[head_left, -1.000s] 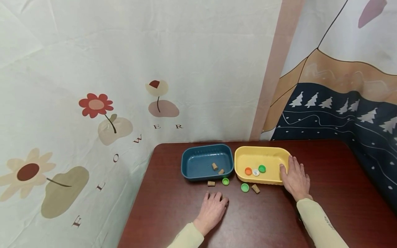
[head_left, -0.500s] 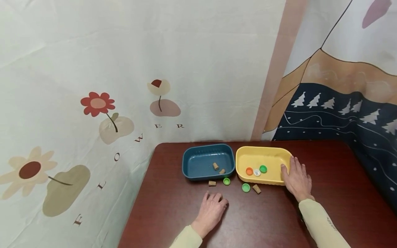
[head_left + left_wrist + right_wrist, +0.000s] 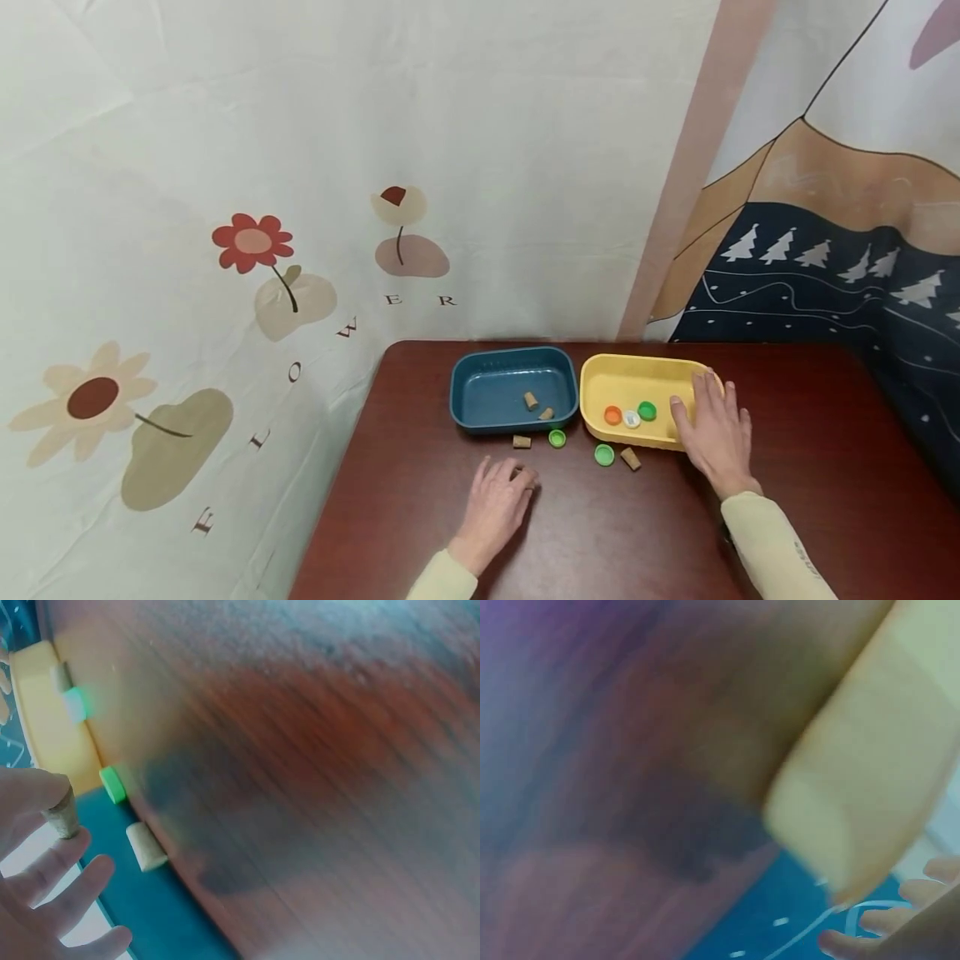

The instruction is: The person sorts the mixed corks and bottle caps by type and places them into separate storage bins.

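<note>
My left hand (image 3: 491,504) is low over the table in front of the blue tray (image 3: 480,421). In the left wrist view its thumb and a finger pinch a cork (image 3: 64,816), while the other fingers are spread. That cork is hidden by the hand in the head view. My right hand (image 3: 717,437) lies over the right end of the yellow tray (image 3: 600,362), fingers extended at the rim and thumb over the inside. An orange cap (image 3: 612,415), a white cap (image 3: 632,419) and a green cap (image 3: 647,410) lie in the yellow tray.
Inside the blue tray are two corks, one a whole cork (image 3: 531,401). Before the trays lie a cork (image 3: 522,442), a bright green cap (image 3: 557,438), a paler green cap (image 3: 603,455) and another cork (image 3: 631,459). A printed cloth (image 3: 525,208) hangs behind the table.
My left hand has shifted left over the table. My right hand has moved slightly left, farther over the yellow tray. The head view has turned a little to the left; the caps and corks stay put.
</note>
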Demonstrator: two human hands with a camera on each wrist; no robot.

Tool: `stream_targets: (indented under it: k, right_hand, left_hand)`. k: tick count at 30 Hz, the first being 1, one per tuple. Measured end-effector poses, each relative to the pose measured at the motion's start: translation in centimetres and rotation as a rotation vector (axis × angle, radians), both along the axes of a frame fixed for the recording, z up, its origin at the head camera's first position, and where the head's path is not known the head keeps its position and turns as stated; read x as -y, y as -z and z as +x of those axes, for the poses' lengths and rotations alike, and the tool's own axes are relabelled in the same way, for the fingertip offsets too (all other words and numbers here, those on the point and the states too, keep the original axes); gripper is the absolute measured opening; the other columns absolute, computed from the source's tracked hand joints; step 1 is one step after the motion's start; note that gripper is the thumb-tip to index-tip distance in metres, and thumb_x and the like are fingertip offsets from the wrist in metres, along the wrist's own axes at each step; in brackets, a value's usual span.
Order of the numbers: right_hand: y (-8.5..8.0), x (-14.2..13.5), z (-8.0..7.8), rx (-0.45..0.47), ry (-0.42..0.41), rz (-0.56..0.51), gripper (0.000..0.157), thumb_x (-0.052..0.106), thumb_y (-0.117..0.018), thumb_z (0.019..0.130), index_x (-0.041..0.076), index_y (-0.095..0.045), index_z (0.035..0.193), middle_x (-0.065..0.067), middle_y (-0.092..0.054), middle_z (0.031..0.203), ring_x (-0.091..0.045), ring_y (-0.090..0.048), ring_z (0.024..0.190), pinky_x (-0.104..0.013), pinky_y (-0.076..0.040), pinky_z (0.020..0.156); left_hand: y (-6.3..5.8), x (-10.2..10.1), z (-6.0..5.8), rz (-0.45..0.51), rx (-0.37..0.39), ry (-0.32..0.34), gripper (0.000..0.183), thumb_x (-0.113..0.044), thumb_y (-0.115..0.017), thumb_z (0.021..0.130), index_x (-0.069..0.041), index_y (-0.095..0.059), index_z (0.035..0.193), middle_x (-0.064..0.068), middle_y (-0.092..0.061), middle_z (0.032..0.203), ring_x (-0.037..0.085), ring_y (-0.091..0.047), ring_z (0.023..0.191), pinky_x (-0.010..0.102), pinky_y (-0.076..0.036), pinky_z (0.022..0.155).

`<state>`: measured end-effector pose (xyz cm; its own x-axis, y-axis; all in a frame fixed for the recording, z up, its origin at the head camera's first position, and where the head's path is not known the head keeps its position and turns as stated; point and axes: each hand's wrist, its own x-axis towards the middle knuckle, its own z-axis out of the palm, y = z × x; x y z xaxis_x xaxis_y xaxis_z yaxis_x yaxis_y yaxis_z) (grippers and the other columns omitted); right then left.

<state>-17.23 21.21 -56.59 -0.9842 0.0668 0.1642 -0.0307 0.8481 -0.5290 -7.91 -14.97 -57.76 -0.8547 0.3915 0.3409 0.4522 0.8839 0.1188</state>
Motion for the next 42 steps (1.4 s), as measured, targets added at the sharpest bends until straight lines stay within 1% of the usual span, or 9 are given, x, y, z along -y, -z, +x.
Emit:
stream_targets:
  k: [5, 10, 13, 16, 22, 27, 32, 37, 42]
  right_hand:
    - [-0.5, 3.4, 0.6, -0.114, -0.086, 0.061, 0.067, 0.046, -0.040, 0.109, -0.001, -0.038, 0.157, -0.024, -0.031, 0.165, -0.052, -0.018, 0.152, -0.077, -0.017, 0.111]
    - [-0.1, 7.0, 1.4, -0.162, -0.188, 0.124, 0.059, 0.042, -0.046, 0.109, 0.003, -0.049, 0.152, -0.018, -0.040, 0.161, -0.049, -0.027, 0.150, -0.075, -0.023, 0.111]
    - [0.1, 8.9, 1.6, -0.156, -0.229, 0.153, 0.058, 0.043, -0.048, 0.108, 0.005, -0.051, 0.152, -0.016, -0.042, 0.162, -0.047, -0.029, 0.150, -0.074, -0.024, 0.112]
    - [0.2, 10.6, 1.4, -0.129, -0.256, 0.177, 0.062, 0.045, -0.048, 0.108, 0.006, -0.047, 0.155, -0.014, -0.039, 0.163, -0.045, -0.026, 0.152, -0.073, -0.023, 0.113]
    - [0.2, 13.4, 0.3, -0.090, -0.276, 0.195, 0.066, 0.048, -0.050, 0.106, 0.007, -0.044, 0.157, -0.013, -0.038, 0.164, -0.044, -0.024, 0.153, -0.074, -0.022, 0.114]
    - [0.8, 14.5, -0.9, -0.063, -0.297, 0.241, 0.068, 0.050, -0.052, 0.105, 0.006, -0.045, 0.157, -0.014, -0.038, 0.164, -0.045, -0.025, 0.153, -0.075, -0.023, 0.113]
    - [1.3, 14.4, -1.4, -0.044, -0.317, 0.282, 0.068, 0.052, -0.052, 0.105, 0.006, -0.047, 0.155, -0.013, -0.038, 0.164, -0.044, -0.026, 0.153, -0.074, -0.023, 0.113]
    - [1.4, 14.3, -1.4, -0.036, -0.330, 0.273, 0.069, 0.052, -0.050, 0.105, 0.005, -0.046, 0.156, -0.013, -0.037, 0.164, -0.043, -0.027, 0.153, -0.074, -0.022, 0.113]
    - [1.6, 14.2, -1.1, -0.032, -0.320, 0.275, 0.071, 0.053, -0.048, 0.105, 0.005, -0.044, 0.157, -0.014, -0.036, 0.165, -0.043, -0.027, 0.153, -0.074, -0.023, 0.114]
  left_hand:
    - [-0.4, 0.8, -0.1, 0.040, -0.033, -0.027, 0.022, -0.018, -0.085, 0.085, -0.022, -0.076, 0.105, -0.001, -0.069, 0.109, 0.022, -0.068, 0.104, 0.062, -0.049, 0.100]
    - [-1.1, 1.4, -0.3, 0.070, -0.028, -0.061, 0.022, -0.019, -0.083, 0.088, -0.021, -0.076, 0.108, -0.001, -0.069, 0.111, 0.022, -0.067, 0.106, 0.061, -0.048, 0.101]
    - [-1.4, 1.8, -0.5, 0.092, -0.059, -0.071, 0.023, -0.019, -0.082, 0.089, -0.022, -0.076, 0.111, -0.002, -0.068, 0.111, 0.021, -0.067, 0.107, 0.060, -0.048, 0.101]
    - [-1.6, 2.2, -0.8, 0.109, -0.088, -0.084, 0.025, -0.018, -0.082, 0.089, -0.023, -0.077, 0.113, -0.003, -0.068, 0.112, 0.021, -0.067, 0.107, 0.059, -0.049, 0.101]
    - [-2.0, 2.7, -1.8, 0.130, -0.132, -0.113, 0.026, -0.017, -0.083, 0.088, -0.023, -0.076, 0.113, -0.002, -0.067, 0.111, 0.021, -0.067, 0.105, 0.060, -0.048, 0.102]
    - [-2.5, 2.9, -2.8, 0.152, -0.190, -0.106, 0.030, -0.015, -0.083, 0.087, -0.021, -0.077, 0.115, 0.000, -0.068, 0.111, 0.023, -0.067, 0.104, 0.060, -0.049, 0.100]
    - [-3.1, 2.8, -3.4, 0.167, -0.180, -0.110, 0.029, -0.015, -0.083, 0.088, -0.020, -0.076, 0.116, 0.002, -0.069, 0.112, 0.023, -0.066, 0.104, 0.060, -0.049, 0.101]
    - [-3.5, 2.7, -4.2, 0.170, -0.173, -0.114, 0.028, -0.016, -0.082, 0.090, -0.020, -0.077, 0.117, 0.002, -0.069, 0.113, 0.022, -0.066, 0.106, 0.061, -0.048, 0.102]
    - [-4.1, 2.5, -5.7, 0.167, -0.170, -0.113, 0.028, -0.017, -0.081, 0.091, -0.020, -0.076, 0.119, 0.002, -0.069, 0.114, 0.022, -0.067, 0.108, 0.061, -0.046, 0.105]
